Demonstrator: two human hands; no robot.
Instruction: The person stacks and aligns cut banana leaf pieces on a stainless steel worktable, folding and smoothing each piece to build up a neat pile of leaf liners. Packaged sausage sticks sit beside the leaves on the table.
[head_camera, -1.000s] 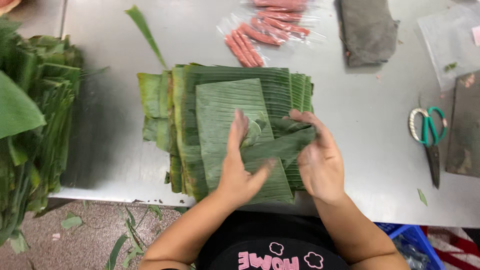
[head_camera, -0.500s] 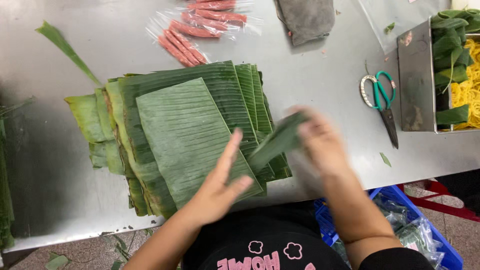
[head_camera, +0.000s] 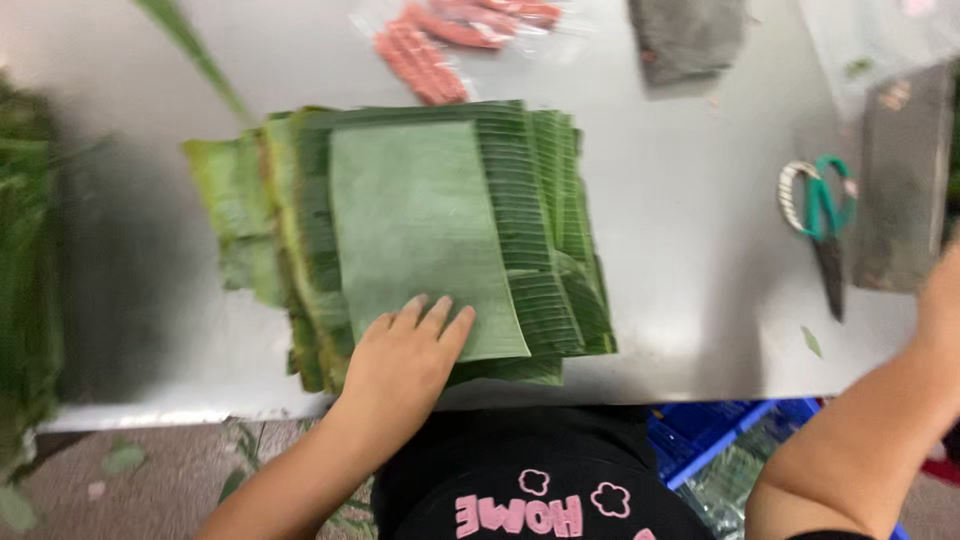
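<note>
One steel table (head_camera: 700, 230) is seen, carrying all items. One heap of uncut green leaves (head_camera: 30, 270) is noted at its left edge. One stack of cut banana leaves (head_camera: 520, 200) lies near the front edge, left of centre; the count of sheets cannot be told. One paler leaf sheet (head_camera: 410, 220) is laid flat on top. One grey cloth (head_camera: 690, 35) lies at the back edge. Packs of pink sausages (head_camera: 420, 60) lie beside it; their number cannot be told. One pair of green-handled scissors (head_camera: 820, 215) lies toward the right edge. The left hand (head_camera: 405, 355) is pressed flat, fingers extended, on the top sheet's near corner, nothing grasped. The right hand (head_camera: 945, 290) is cut off at the frame's right edge; its state cannot be told.
</note>
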